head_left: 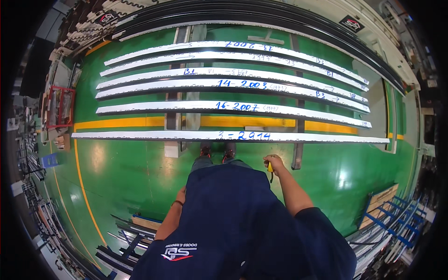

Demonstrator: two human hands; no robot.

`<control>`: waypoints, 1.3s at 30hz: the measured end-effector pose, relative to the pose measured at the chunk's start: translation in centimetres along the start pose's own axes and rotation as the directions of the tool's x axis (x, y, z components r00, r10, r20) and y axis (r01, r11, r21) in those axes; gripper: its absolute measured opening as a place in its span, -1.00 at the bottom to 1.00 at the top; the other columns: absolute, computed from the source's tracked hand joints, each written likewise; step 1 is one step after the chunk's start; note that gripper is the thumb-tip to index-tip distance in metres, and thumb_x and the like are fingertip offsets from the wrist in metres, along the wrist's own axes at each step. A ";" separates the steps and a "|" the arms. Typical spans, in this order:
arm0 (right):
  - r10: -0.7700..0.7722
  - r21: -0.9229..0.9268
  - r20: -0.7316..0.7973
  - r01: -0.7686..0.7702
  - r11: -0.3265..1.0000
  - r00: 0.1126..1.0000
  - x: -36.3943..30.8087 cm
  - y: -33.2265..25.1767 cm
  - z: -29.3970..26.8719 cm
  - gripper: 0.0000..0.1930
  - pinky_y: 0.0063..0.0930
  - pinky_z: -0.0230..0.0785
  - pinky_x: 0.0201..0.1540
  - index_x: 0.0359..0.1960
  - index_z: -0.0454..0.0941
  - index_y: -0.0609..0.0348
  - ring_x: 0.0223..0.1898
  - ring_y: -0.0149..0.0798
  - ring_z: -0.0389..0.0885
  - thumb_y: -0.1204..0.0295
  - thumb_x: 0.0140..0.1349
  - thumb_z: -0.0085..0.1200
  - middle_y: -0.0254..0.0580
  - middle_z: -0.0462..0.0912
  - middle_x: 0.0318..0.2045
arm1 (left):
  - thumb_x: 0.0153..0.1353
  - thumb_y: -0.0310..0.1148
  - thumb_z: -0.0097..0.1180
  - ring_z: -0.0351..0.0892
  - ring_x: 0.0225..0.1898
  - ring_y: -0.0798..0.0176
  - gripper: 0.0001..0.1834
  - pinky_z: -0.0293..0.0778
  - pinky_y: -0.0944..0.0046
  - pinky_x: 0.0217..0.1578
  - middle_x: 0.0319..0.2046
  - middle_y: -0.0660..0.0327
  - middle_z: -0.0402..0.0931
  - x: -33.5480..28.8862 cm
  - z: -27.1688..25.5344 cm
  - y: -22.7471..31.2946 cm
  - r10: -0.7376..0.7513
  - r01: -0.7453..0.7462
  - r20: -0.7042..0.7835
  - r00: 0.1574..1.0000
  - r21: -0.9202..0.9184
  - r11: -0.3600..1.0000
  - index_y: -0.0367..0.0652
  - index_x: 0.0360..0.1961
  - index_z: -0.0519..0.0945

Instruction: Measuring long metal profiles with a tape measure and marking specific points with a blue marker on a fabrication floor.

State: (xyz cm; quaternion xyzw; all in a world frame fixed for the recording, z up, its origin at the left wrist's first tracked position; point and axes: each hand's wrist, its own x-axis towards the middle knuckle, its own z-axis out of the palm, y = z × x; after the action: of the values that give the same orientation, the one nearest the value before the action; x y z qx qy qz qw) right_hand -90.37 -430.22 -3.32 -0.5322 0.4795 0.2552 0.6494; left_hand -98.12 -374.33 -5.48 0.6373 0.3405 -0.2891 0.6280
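Note:
My right hand point(275, 163) is closed around a yellow tape measure point(270, 167), with a dark strap dangling below it. This hand is to the right of my body, just short of the nearest long profile point(186, 136). That profile has a white top face with blue handwriting and lies crosswise in front of my feet. Beyond it, several shorter white-faced profiles point(154, 108) lie roughly parallel, also marked in blue. Down at my left side hangs my left hand point(181, 195), partly covered by my dark shirt; its fingers are hidden.
Dark supports point(297, 158) hold up the profiles above a green floor point(140, 172) with yellow lines. Long black profiles point(233, 14) lie at the far side. A blue rack point(392, 219) stands at the lower right, and more stock point(123, 247) lies behind me on the left.

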 end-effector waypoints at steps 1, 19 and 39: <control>0.007 -0.003 0.001 -0.007 1.000 1.000 0.1 -0.1 0.1 -0.59 -0.37 0.48 -0.43 -0.04 0.48 0.27 -0.46 -0.26 0.61 0.39 0.14 0.35 -0.08 0.63 -0.36 | 0.41 -0.19 0.10 0.65 -0.13 0.30 -0.72 0.55 0.24 -0.06 -0.24 0.15 0.68 -0.9 -0.6 -0.8 -0.037 0.038 0.036 0.999 -0.041 0.998 -0.20 -0.21 0.66; 0.050 -0.136 0.101 -0.036 0.990 0.994 3.0 -1.8 3.5 -0.61 -0.35 0.44 -0.45 -0.07 0.47 0.24 -0.46 -0.27 0.59 0.39 0.14 0.34 -0.14 0.61 -0.40 | 0.34 -0.30 0.21 0.48 -0.47 0.37 -0.77 0.43 0.22 -0.42 -0.57 0.36 0.53 -11.0 -2.7 -1.8 0.003 0.086 -0.359 0.933 0.232 0.969 -0.13 -0.45 0.55; -0.072 -0.485 0.355 0.249 0.838 0.932 3.3 1.8 23.0 -0.80 -0.28 0.38 -0.56 -0.48 0.53 0.23 -0.60 -0.19 0.56 0.37 0.13 0.24 -0.12 0.58 -0.59 | 0.35 -0.04 0.02 0.62 -0.01 -0.07 -0.56 0.54 0.06 -0.02 -0.11 -0.09 0.63 -19.3 -12.9 -20.4 0.150 -0.036 -0.268 0.952 0.387 0.921 -0.24 -0.11 0.63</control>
State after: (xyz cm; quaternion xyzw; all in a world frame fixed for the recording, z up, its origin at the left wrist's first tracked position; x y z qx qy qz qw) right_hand -82.46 -408.76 -7.69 -0.6779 0.2323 0.4032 0.5691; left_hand -126.72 -363.24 -1.90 0.7973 0.3364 -0.2213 0.4496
